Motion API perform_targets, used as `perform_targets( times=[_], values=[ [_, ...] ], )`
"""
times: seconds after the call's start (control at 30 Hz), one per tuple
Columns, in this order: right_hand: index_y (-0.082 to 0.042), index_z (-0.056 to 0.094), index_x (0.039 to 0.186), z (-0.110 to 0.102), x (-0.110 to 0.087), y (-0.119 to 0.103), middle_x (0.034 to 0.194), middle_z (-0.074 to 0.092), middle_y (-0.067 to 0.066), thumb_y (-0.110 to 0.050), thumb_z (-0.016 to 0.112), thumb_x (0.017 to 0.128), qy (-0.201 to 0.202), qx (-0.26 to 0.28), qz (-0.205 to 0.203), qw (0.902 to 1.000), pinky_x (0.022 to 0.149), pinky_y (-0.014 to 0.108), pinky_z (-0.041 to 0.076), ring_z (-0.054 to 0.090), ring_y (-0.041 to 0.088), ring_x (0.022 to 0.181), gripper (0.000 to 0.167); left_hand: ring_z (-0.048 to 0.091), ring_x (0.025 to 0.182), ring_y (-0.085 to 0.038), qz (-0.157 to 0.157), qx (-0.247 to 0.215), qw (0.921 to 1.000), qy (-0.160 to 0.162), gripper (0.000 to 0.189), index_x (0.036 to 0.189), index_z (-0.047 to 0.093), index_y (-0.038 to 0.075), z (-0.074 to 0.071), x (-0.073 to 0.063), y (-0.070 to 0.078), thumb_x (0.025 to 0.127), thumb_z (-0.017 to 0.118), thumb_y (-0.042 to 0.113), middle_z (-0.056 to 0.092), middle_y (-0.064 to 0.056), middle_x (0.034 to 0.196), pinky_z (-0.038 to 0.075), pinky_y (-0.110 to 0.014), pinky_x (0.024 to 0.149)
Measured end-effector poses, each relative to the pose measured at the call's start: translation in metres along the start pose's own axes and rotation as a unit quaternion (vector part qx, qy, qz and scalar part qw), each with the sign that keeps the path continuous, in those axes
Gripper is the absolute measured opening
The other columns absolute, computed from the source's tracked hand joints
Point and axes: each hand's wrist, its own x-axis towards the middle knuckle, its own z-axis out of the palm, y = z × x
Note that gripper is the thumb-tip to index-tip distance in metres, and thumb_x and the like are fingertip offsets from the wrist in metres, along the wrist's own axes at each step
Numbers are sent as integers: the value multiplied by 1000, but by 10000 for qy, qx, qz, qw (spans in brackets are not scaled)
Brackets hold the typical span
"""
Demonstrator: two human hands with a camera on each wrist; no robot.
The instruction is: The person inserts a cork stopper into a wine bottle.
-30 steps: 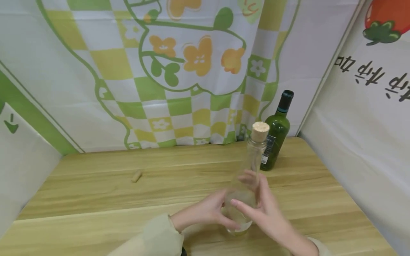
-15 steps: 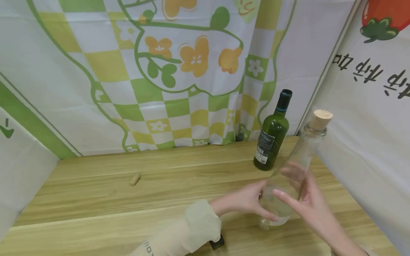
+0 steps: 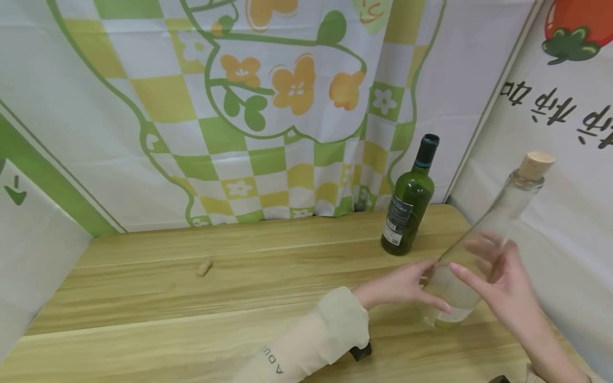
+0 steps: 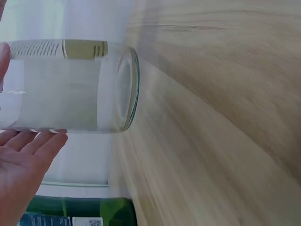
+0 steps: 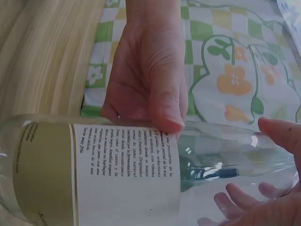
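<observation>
A clear glass wine bottle (image 3: 445,287) tilts to the right over the right side of the table, held in both hands. A cork (image 3: 536,165) is seated in its mouth. My left hand (image 3: 399,287) grips the lower body, thumb on the near side and fingers behind. Higher up, my right hand (image 3: 510,282) holds it, its thumb across the front and its fingers seen through the glass. A white and olive label (image 5: 127,174) faces the right wrist camera. In the left wrist view the rounded base (image 4: 131,89) is close to the tabletop.
A green wine bottle (image 3: 408,210) stands upright behind the hands, at the table's back right. Far left on the wooden table (image 3: 158,303) lies a loose cork (image 3: 204,267). A checked floral curtain (image 3: 282,154) hangs along the back; a white wall (image 3: 541,213) borders the right.
Both hands have carried the clear bottle to the right, from in front of the green bottle towards the table's right edge. Its tilt to the right has grown.
</observation>
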Motion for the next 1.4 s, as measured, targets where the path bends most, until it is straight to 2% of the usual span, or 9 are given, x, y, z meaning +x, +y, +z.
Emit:
perform_targets(
  times=[0.2,0.43,0.6,0.7,0.87,1.1,1.17,1.27,1.4],
  values=[
    [-16,32,129,-9,9,12,110,47,-18,5,67,78,311,-610,283,9973,89,9,38,46,-7,102,65,51,107,-1,99,177,9987,477,67,131,43,10,9,16,-4,73,76,22,56,2,120,39,-15,91],
    [-17,28,131,-17,16,24,109,45,-22,-1,66,81,422,-569,654,9953,105,39,31,43,-9,101,65,46,117,-6,53,50,9958,917,75,139,37,11,23,32,-7,75,74,24,48,-1,133,39,-17,94],
    [-20,26,132,-20,17,32,108,44,-20,-5,65,83,493,-319,973,9935,106,52,21,43,-8,103,65,42,122,-10,-91,234,9954,924,76,141,31,8,26,38,-7,78,70,28,39,-2,140,37,-17,96],
    [-19,25,133,-21,19,35,110,44,-15,-8,65,83,515,-287,1081,9924,106,54,18,43,-3,108,65,42,122,-10,-157,289,9954,903,75,142,29,8,27,40,-8,80,68,29,37,-2,141,37,-16,95],
    [-17,24,134,-19,21,41,113,44,-6,-11,65,84,555,-253,1221,9906,105,56,17,42,1,111,64,49,113,-7,-158,573,9936,955,71,141,32,8,31,45,-12,83,65,29,47,-2,134,39,-12,88],
    [-12,22,133,-23,24,50,108,43,-17,-9,64,85,716,-271,1289,9887,104,58,18,42,-4,107,64,49,115,-8,-218,842,9897,1134,72,142,28,7,43,52,-15,84,63,32,45,-4,136,38,-12,91],
    [-10,20,135,-26,25,53,112,45,-10,-11,63,85,690,-349,1307,9884,104,58,18,41,-3,109,65,46,118,-8,-238,836,9890,1197,72,143,27,8,46,53,-14,85,62,31,42,-3,138,37,-13,93],
    [-7,16,137,-29,26,55,125,45,11,-14,62,87,568,-546,1369,9874,103,59,18,39,2,117,69,44,120,-8,-266,971,9869,1262,70,143,26,9,48,55,-10,86,61,31,39,-3,140,36,-14,95],
    [1,7,139,-34,28,54,136,30,34,-18,59,89,365,-694,1496,9856,103,59,16,29,30,131,75,51,111,-5,-125,1378,9835,1164,68,143,25,7,49,56,-10,88,57,32,45,-3,136,38,-10,88]
  ],
)
